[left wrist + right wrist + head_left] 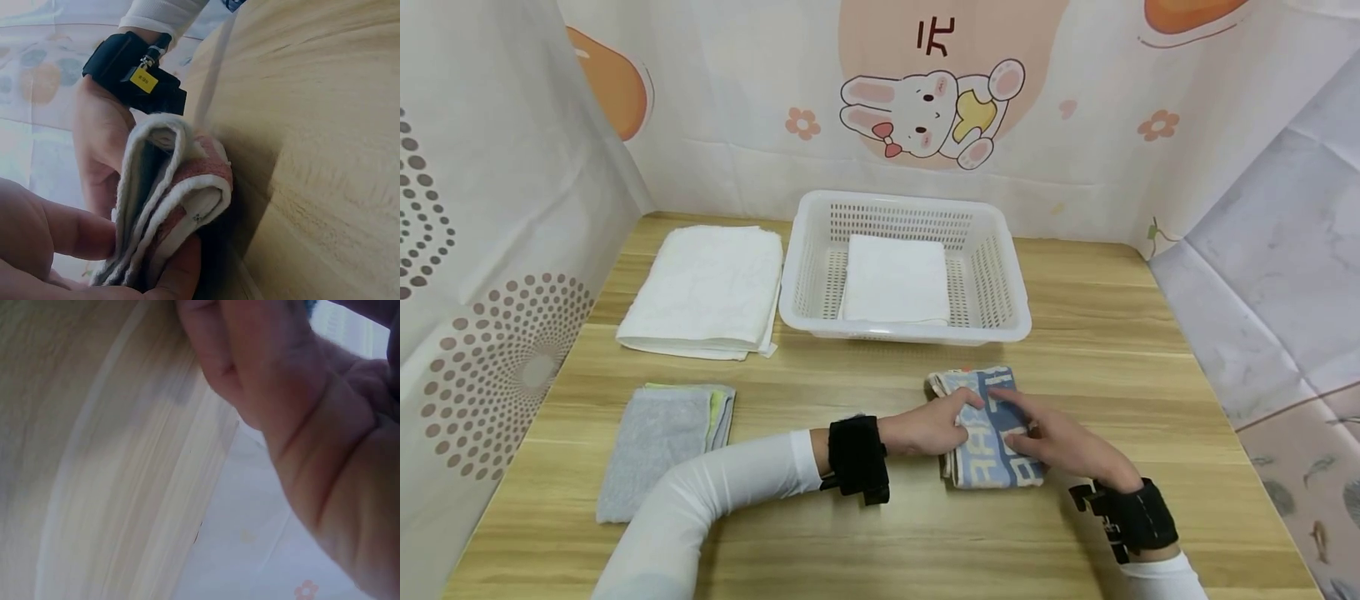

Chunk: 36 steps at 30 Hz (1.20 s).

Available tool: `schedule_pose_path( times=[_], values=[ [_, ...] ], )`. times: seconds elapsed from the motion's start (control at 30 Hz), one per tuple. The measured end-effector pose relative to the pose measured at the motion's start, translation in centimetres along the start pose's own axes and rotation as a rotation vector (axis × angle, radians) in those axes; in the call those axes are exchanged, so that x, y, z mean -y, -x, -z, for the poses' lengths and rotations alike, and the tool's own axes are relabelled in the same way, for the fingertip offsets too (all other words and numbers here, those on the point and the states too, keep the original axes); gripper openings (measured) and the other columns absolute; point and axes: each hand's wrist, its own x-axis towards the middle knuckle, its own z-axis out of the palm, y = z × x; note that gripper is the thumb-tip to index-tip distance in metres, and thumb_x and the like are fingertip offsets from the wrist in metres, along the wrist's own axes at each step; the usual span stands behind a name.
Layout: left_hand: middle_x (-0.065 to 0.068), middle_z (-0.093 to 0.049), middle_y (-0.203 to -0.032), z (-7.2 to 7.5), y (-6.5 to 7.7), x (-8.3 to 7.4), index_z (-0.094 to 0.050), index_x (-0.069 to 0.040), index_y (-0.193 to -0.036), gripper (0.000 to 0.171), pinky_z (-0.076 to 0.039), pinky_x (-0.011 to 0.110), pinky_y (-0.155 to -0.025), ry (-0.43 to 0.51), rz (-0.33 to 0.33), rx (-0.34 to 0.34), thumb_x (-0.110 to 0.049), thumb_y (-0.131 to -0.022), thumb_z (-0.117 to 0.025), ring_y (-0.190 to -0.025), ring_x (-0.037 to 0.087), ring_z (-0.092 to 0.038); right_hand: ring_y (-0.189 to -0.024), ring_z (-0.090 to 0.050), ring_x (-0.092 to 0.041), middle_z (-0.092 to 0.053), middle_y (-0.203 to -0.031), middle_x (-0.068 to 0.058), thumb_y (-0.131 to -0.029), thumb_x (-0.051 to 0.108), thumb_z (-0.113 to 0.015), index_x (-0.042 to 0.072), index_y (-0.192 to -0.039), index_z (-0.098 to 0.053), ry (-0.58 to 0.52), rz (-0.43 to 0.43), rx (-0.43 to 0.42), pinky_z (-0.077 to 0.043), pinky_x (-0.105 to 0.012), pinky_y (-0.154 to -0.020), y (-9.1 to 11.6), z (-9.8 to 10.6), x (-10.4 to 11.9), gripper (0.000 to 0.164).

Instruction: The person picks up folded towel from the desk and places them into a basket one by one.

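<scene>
A folded towel [988, 467] with a blue and beige letter pattern lies on the table's near right half. My left hand [928, 427] grips its left side. In the left wrist view, the thumb and fingers of this hand [37, 244] pinch the towel's layered, white-trimmed folds [169, 181]. My right hand [1071, 442] rests on the towel's right part, with the index finger stretched across the top and the thumb beside it. Dim and close, the right wrist view shows part of the right hand [300, 419], its fingertips cut off by the frame edge.
Behind the towel stands a white perforated basket [1015, 308] holding a folded white towel [897, 279]. A larger folded white towel [707, 287] lies left of the basket. Nearer me is a folded grey cloth [658, 437] with a yellow-green edge. Printed curtains [737, 100] enclose the table.
</scene>
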Motion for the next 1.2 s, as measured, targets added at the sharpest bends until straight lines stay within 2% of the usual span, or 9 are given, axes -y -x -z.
schedule_pose_path(
  times=[0.1,0.23,0.3,0.4,0.7,0.8,0.9,1.03,1.2],
  values=[
    [0.012,-0.049,-0.123,-0.1,0.0,0.0,-0.042,-0.010,-0.141,0.043,-0.034,0.026,-0.073,-0.006,0.008,-0.016,0.003,-0.099,-0.043,-0.070,0.015,-0.038,-0.090,-0.054,-0.022,-0.047,-0.130,-0.023,-0.097,0.021,-0.064,0.018,-0.153,-0.036,-0.016,-0.013,0.005,-0.048,-0.027,-0.068,0.1,-0.1,0.1,0.063],
    [0.014,-0.045,-0.136,-0.1,0.2,0.1,-0.044,-0.014,-0.141,0.044,-0.035,0.028,-0.082,-0.047,0.031,-0.035,0.000,-0.099,-0.045,-0.100,0.023,-0.045,-0.089,-0.058,-0.022,-0.049,-0.124,-0.024,-0.095,0.018,-0.067,0.011,-0.151,-0.035,-0.055,-0.005,0.014,-0.051,-0.029,-0.066,0.0,-0.2,0.2,0.065],
    [0.014,-0.036,-0.149,-0.2,0.3,0.2,-0.045,-0.015,-0.140,0.044,-0.034,0.030,-0.087,-0.065,0.032,-0.038,-0.001,-0.099,-0.047,-0.123,0.023,-0.035,-0.085,-0.058,-0.021,-0.050,-0.119,-0.022,-0.094,0.017,-0.068,0.009,-0.150,-0.034,-0.060,-0.002,0.015,-0.051,-0.029,-0.062,0.0,-0.3,0.2,0.066],
    [0.017,-0.035,-0.152,-0.2,0.3,0.2,-0.045,-0.014,-0.140,0.045,-0.035,0.030,-0.088,-0.090,0.025,-0.046,-0.001,-0.097,-0.051,-0.129,0.026,-0.034,-0.083,-0.056,-0.020,-0.051,-0.117,-0.019,-0.092,0.017,-0.070,0.008,-0.149,-0.036,-0.046,-0.006,-0.001,-0.050,-0.029,-0.061,0.0,-0.3,0.4,0.067],
    [0.015,-0.043,-0.148,0.2,0.6,0.1,-0.048,-0.014,-0.137,0.043,-0.035,0.029,-0.082,-0.132,-0.016,-0.055,-0.001,-0.097,-0.053,-0.122,0.021,-0.037,-0.086,-0.057,-0.023,-0.050,-0.125,-0.022,-0.092,0.019,-0.072,0.010,-0.147,-0.037,-0.015,-0.044,-0.042,-0.051,-0.030,-0.062,0.7,-0.1,1.2,0.066],
    [0.012,-0.050,-0.137,0.3,0.9,0.0,-0.047,-0.015,-0.137,0.043,-0.036,0.027,-0.077,-0.138,-0.035,-0.051,-0.002,-0.097,-0.053,-0.109,0.021,-0.044,-0.087,-0.057,-0.024,-0.048,-0.130,-0.023,-0.092,0.020,-0.071,0.010,-0.148,-0.036,-0.027,-0.030,-0.047,-0.051,-0.030,-0.061,1.1,0.2,1.7,0.066],
    [0.009,-0.055,-0.127,0.3,1.1,-0.2,-0.047,-0.015,-0.138,0.043,-0.037,0.026,-0.074,-0.151,-0.057,-0.055,-0.003,-0.097,-0.053,-0.097,0.019,-0.042,-0.087,-0.057,-0.024,-0.045,-0.134,-0.024,-0.093,0.020,-0.070,0.010,-0.148,-0.035,-0.029,-0.020,-0.051,-0.052,-0.031,-0.060,1.6,0.3,2.2,0.066],
    [0.007,-0.058,-0.123,0.3,1.4,-0.7,-0.047,-0.014,-0.137,0.044,-0.038,0.023,-0.077,-0.175,-0.095,-0.070,-0.002,-0.096,-0.054,-0.098,0.017,-0.042,-0.085,-0.057,-0.023,-0.044,-0.134,-0.023,-0.093,0.019,-0.070,0.009,-0.148,-0.034,-0.013,-0.006,-0.065,-0.051,-0.030,-0.059,2.0,0.6,2.9,0.067],
    [0.006,-0.056,-0.122,0.4,1.7,-1.1,-0.046,-0.013,-0.138,0.045,-0.040,0.021,-0.074,-0.171,-0.130,-0.068,-0.002,-0.095,-0.053,-0.085,0.016,-0.043,-0.084,-0.058,-0.022,-0.043,-0.135,-0.023,-0.092,0.015,-0.071,0.008,-0.148,-0.034,0.004,0.012,-0.084,-0.051,-0.029,-0.060,2.4,0.9,3.6,0.067]
  ],
)
